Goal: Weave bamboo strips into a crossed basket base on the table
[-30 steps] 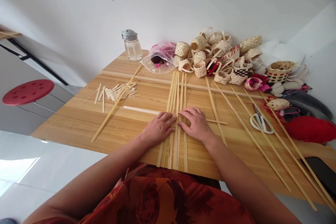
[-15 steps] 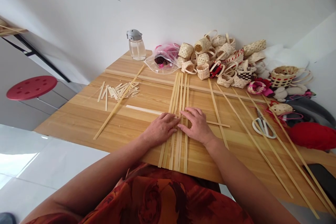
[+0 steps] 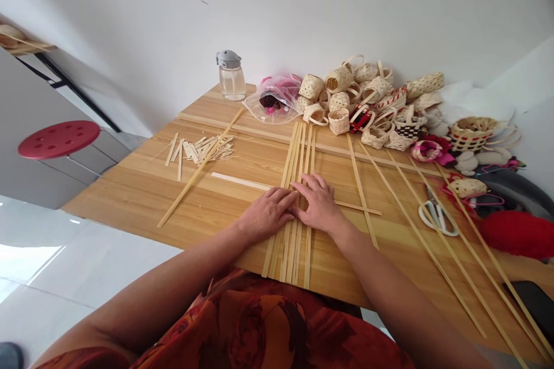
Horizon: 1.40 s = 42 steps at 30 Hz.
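Observation:
Several long, flat bamboo strips (image 3: 298,153) run away from me in a close bundle at the middle of the table. A paler cross strip (image 3: 240,181) lies across them, its middle hidden under my hands. From the left, my left hand (image 3: 269,213) rests on the bundle, fingers stretched over the strips. My right hand (image 3: 317,202) lies on the bundle's right side with its fingers spread and its thumb close to the left fingertips. Both hands press down on the strips where they cross; what lies directly beneath the fingertips is hidden.
Loose strips (image 3: 402,202) and white-handled scissors (image 3: 437,218) lie to the right. Small woven baskets (image 3: 340,121) are heaped at the back, beside a plastic bag (image 3: 277,109) and a bottle (image 3: 232,82). Short offcuts (image 3: 208,149) sit at left; a dark phone (image 3: 530,302) lies near right.
My right hand has shifted slightly left, closer to my left hand, over the strips. The whole view has moved a little; the strips keep their layout.

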### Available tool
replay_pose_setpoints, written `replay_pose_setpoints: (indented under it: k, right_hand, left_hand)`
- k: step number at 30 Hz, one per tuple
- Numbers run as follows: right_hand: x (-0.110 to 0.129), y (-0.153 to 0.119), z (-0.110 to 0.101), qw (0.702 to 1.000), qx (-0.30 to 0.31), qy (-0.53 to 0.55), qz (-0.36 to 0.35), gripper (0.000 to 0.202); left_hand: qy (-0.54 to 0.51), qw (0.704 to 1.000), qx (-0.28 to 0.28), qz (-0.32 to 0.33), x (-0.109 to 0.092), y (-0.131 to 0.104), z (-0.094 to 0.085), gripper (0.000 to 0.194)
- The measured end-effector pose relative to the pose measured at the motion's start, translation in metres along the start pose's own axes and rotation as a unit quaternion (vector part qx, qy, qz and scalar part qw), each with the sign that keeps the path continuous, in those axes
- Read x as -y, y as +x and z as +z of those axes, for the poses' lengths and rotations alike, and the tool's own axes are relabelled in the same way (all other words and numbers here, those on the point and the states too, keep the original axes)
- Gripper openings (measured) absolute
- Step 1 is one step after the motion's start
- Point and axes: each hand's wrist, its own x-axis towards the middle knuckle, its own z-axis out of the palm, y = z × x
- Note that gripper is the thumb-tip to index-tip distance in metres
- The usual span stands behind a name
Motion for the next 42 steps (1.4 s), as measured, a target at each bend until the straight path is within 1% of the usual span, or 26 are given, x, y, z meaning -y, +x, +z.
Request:
replay_pose_setpoints:
  k: [3, 8, 11, 14, 18, 24, 28, 34, 42]
  right_hand:
    - [0.003, -0.002, 0.004, 1.0, -0.006, 0.01, 0.011, 0.06]
    - [0.005, -0.005, 0.003, 1.0, -0.009, 0.018, 0.008, 0.06]
    - [0.004, -0.005, 0.003, 1.0, -0.01, 0.019, 0.008, 0.059]
    - [0.003, -0.006, 0.004, 1.0, -0.009, 0.023, 0.011, 0.06]
    - [0.002, -0.006, 0.004, 1.0, 0.001, 0.023, 0.013, 0.063]
    - [0.005, -0.005, -0.001, 0.999, 0.026, 0.012, 0.015, 0.07]
    - [0.007, -0.004, -0.003, 0.999, 0.043, 0.013, 0.021, 0.068]
    - [0.011, -0.001, -0.003, 0.998, 0.049, 0.017, 0.029, 0.066]
    - [0.012, 0.001, 0.0, 0.997, 0.067, 0.002, 0.037, 0.062]
  left_hand:
    - [-0.009, 1.0, 0.004, -0.006, -0.001, 0.001, -0.002, 0.057]
    - [-0.041, 0.998, 0.011, -0.036, -0.004, 0.001, -0.005, 0.065]
    - [-0.051, 0.998, 0.012, -0.046, -0.004, 0.0, -0.007, 0.063]
    - [-0.056, 0.997, 0.001, -0.045, -0.003, -0.001, -0.006, 0.057]
    - [-0.062, 0.997, -0.015, -0.042, -0.001, -0.003, -0.004, 0.062]
    - [-0.049, 0.998, -0.018, -0.027, 0.0, -0.002, -0.004, 0.06]
    - [-0.037, 0.999, -0.027, -0.024, 0.0, -0.002, -0.002, 0.061]
    - [-0.045, 0.998, -0.037, -0.029, 0.002, -0.003, 0.0, 0.064]
    - [-0.055, 0.997, -0.038, -0.023, 0.001, -0.001, -0.003, 0.066]
